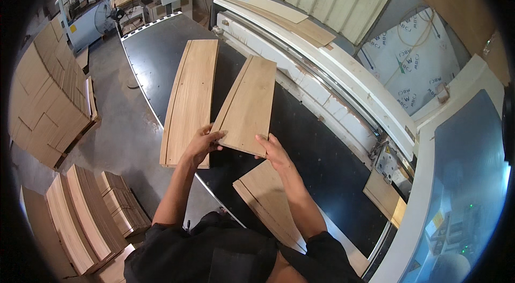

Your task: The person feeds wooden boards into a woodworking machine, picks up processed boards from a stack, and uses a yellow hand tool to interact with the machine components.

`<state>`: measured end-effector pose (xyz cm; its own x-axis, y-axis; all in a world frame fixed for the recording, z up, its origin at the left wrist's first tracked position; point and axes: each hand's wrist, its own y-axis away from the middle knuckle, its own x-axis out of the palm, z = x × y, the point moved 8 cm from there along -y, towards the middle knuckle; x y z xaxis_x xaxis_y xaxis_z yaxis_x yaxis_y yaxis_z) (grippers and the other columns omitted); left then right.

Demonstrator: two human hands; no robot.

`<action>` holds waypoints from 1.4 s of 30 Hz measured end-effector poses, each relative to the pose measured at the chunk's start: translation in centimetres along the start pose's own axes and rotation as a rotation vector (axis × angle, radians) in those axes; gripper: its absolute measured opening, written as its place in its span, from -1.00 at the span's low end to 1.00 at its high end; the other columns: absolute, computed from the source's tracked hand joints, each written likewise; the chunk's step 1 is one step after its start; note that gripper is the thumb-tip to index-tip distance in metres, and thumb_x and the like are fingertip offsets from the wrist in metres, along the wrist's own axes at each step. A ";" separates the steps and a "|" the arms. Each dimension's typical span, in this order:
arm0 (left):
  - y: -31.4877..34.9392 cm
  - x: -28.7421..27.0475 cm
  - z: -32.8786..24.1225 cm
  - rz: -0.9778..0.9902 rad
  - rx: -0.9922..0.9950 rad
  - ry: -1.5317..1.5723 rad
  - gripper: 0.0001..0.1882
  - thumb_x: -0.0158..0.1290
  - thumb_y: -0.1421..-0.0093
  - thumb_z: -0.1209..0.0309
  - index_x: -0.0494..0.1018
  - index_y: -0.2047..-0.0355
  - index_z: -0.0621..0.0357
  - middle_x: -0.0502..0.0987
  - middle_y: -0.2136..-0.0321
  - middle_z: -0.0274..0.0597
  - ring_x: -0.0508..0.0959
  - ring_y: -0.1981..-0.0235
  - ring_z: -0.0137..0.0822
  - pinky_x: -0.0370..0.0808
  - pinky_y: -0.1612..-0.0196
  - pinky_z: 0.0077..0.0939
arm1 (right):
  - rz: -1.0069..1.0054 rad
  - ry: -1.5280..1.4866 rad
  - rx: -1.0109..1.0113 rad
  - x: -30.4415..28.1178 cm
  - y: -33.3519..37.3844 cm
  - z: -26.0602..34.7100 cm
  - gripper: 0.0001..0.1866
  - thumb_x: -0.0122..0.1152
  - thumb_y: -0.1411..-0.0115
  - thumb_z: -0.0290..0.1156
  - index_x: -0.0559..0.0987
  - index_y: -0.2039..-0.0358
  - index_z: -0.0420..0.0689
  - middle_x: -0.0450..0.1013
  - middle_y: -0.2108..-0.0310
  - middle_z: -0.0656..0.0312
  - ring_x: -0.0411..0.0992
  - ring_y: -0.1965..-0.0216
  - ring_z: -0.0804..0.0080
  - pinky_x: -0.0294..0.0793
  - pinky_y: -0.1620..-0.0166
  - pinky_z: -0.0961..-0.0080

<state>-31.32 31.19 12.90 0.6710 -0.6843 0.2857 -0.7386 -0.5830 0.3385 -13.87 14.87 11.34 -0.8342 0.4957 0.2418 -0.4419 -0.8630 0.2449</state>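
Between both hands I hold a light wooden board, with a groove running along its left side. My left hand grips its near left corner, the thumb on top. At the near right corner my right hand is closed on it, thumb also on the top face. Just left of it, a longer grooved wooden panel lies on the black table. Another grooved board rests nearer to me, partly hidden under my right forearm.
A long white machine beam runs along the table's far side, thin sheets on top. One board sits by the machine head at right. Tall stacks of panels and piled boards stand on the floor at left. A blue-tinted cover curves at right.
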 end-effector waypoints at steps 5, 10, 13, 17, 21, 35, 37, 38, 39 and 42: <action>3.4 1.3 1.4 0.127 -0.023 0.241 -0.77 0.19 -0.35 0.39 0.55 0.04 0.21 0.65 0.30 -0.35 0.61 0.37 -0.51 0.60 0.31 -0.60 | -0.131 -0.142 -0.127 2.6 5.2 4.0 -0.50 0.20 -0.39 -0.20 0.38 -0.18 -0.27 0.45 -0.07 0.11 0.37 -0.15 0.39 0.30 -0.24 0.43; 9.0 2.0 -2.2 0.115 0.103 0.216 -0.59 0.19 -0.32 0.36 0.46 -0.11 0.27 0.63 0.16 -0.27 0.61 0.19 -0.44 0.55 0.14 -0.48 | -0.092 -0.144 -0.160 4.8 9.7 4.8 -0.43 0.17 -0.40 -0.20 0.33 -0.27 -0.29 0.39 -0.18 0.07 0.31 -0.23 0.38 0.23 -0.30 0.41; 11.4 1.0 -1.7 0.147 0.195 0.172 -0.43 0.19 -0.30 0.30 0.37 -0.23 0.36 0.61 0.03 -0.17 0.58 0.02 -0.37 0.50 -0.07 -0.39 | -0.069 -0.073 -0.198 6.6 11.3 5.0 -0.34 0.18 -0.39 -0.17 0.26 -0.35 -0.29 0.34 -0.25 0.07 0.26 -0.28 0.39 0.16 -0.35 0.40; 15.0 -1.1 -2.1 0.067 0.299 0.137 -0.50 0.18 -0.33 0.33 0.39 -0.19 0.35 0.60 0.04 -0.21 0.53 0.02 -0.47 0.39 -0.12 -0.52 | 0.043 -0.040 -0.181 9.3 11.1 5.5 -0.25 0.19 -0.38 -0.14 0.18 -0.41 -0.28 0.30 -0.29 0.09 0.22 -0.32 0.40 0.11 -0.38 0.39; 16.9 -2.5 -3.1 -0.031 0.358 0.093 -0.46 0.15 -0.35 0.28 0.35 -0.23 0.35 0.59 -0.01 -0.16 0.52 -0.04 -0.42 0.36 -0.19 -0.47 | 0.147 -0.077 -0.168 11.6 8.8 5.2 -0.23 0.21 -0.38 -0.15 0.15 -0.44 -0.27 0.30 -0.30 0.10 0.22 -0.32 0.39 0.11 -0.39 0.38; 14.5 -13.0 -3.7 -0.625 0.498 -1.168 -0.01 0.25 -0.24 0.04 0.05 -0.41 0.45 0.19 -0.30 0.49 0.21 -0.31 0.41 0.23 -0.33 0.14 | -0.146 1.244 -0.390 15.4 3.3 2.2 -0.15 0.20 -0.32 -0.06 0.18 -0.36 -0.46 0.12 -0.38 -0.39 0.16 -0.38 -0.30 0.13 -0.43 0.05; 12.5 -13.2 -2.4 -0.587 0.502 -1.239 0.00 0.24 -0.25 0.02 0.03 -0.41 0.46 0.16 -0.33 0.51 0.16 -0.36 0.45 0.21 -0.36 0.15 | 0.054 1.177 -0.244 14.8 2.0 -2.5 -0.07 0.23 -0.34 -0.12 -0.01 -0.45 -0.42 0.07 -0.41 -0.39 0.17 -0.39 -0.30 0.19 -0.42 0.10; 11.9 -13.4 -1.7 -0.548 0.416 -1.191 -0.04 0.18 -0.30 0.03 0.02 -0.41 0.49 0.12 -0.36 0.53 0.15 -0.39 0.45 0.24 -0.37 0.10 | 0.060 1.088 -0.208 15.8 3.0 -3.1 -0.03 0.22 -0.33 -0.13 -0.09 -0.45 -0.45 0.05 -0.40 -0.44 0.12 -0.41 -0.31 0.14 -0.44 0.09; 11.3 -14.0 -1.1 -0.538 0.400 -1.116 -0.08 0.15 -0.33 0.03 0.02 -0.41 0.48 0.12 -0.36 0.52 0.19 -0.36 0.44 0.27 -0.34 0.09 | 0.063 0.998 -0.173 17.0 3.9 -3.6 0.02 0.21 -0.32 -0.14 -0.17 -0.45 -0.49 0.03 -0.40 -0.49 0.08 -0.43 -0.33 0.09 -0.45 0.08; 8.7 -13.8 0.4 -0.529 0.403 -0.976 -0.23 -0.02 -0.45 0.10 0.03 -0.41 0.43 0.22 -0.33 0.43 0.41 -0.22 0.37 0.46 -0.18 0.02 | 0.015 0.977 -0.257 17.2 3.5 -5.5 0.06 0.19 -0.34 -0.09 -0.26 -0.47 -0.42 -0.09 -0.44 -0.47 -0.02 -0.45 -0.42 0.06 -0.47 -0.01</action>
<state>-46.99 35.36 11.53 0.6949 -0.2595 -0.6707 -0.4684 -0.8710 -0.1484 -31.60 19.81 11.16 -0.6946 0.2871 -0.6596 -0.3903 -0.9206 0.0104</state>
